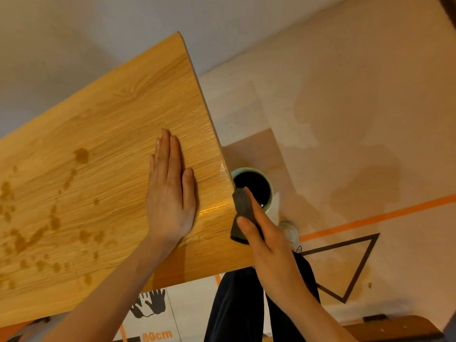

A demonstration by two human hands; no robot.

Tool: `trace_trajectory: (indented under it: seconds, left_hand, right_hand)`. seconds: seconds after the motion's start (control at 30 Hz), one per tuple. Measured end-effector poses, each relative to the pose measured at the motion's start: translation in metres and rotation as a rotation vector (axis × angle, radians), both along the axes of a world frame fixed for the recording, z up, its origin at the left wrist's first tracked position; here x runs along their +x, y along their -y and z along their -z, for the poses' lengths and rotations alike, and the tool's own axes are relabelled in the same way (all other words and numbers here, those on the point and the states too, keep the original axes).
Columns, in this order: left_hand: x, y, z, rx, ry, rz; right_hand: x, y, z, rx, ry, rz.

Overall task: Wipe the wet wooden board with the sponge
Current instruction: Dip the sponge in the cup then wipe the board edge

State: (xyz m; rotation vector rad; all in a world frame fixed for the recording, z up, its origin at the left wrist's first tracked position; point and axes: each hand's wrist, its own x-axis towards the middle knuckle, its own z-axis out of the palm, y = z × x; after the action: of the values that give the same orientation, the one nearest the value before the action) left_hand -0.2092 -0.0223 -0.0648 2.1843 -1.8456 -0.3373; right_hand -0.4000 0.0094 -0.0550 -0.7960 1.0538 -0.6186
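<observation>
- The right hand [261, 233] grips the dark sponge [243, 213] at the wooden board's [111, 134] right edge, directly above a cup [270, 191] of dark liquid on the floor [345, 119]; a loose grip could drop the sponge into it.
- Squeezing here could miss the cup and wet the floor.
- The left hand [170, 191] lies flat and released on the board, fingers straight; if it slides on the glossy wet patch just right of it, the board may shift.
- The board is yellow-brown with printed grain; brownish droplets [49, 223] are scattered well left of the left hand, unwiped.
</observation>
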Motion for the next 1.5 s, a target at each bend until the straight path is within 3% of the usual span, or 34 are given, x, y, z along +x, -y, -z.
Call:
trace_trajectory:
  seconds: [0.27,0.53,0.7,0.83,0.97,1.1,1.5]
  left_hand:
    - [-0.002,0.0,0.001,0.025,0.001,-0.013]
    - [-0.003,-0.001,-0.002,0.031,-0.006,0.005]
    - [-0.004,0.002,-0.005,0.085,-0.001,-0.013]
    - [0.0,0.005,-0.01,0.12,-0.026,0.009]
    - [0.037,0.008,-0.019,0.122,-0.042,0.07]
    - [0.104,0.041,-0.017,0.097,-0.016,-0.101]
    - [0.126,0.044,0.001,0.008,0.017,-0.108]
  right_hand:
    - [0.072,0.142,0.011,-0.227,-0.122,-0.001]
    - [0.043,0.074,0.002,-0.17,-0.123,0.032]
    - [0.088,0.164,0.006,-0.196,-0.251,0.015]
    - [0.113,0.211,0.006,-0.23,-0.234,0.015]
    - [0.08,0.146,0.002,-0.215,-0.253,-0.022]
    - [0.051,0.099,-0.009,-0.126,-0.2,0.006]
    - [0.136,0.252,0.004,-0.317,-0.366,0.037]
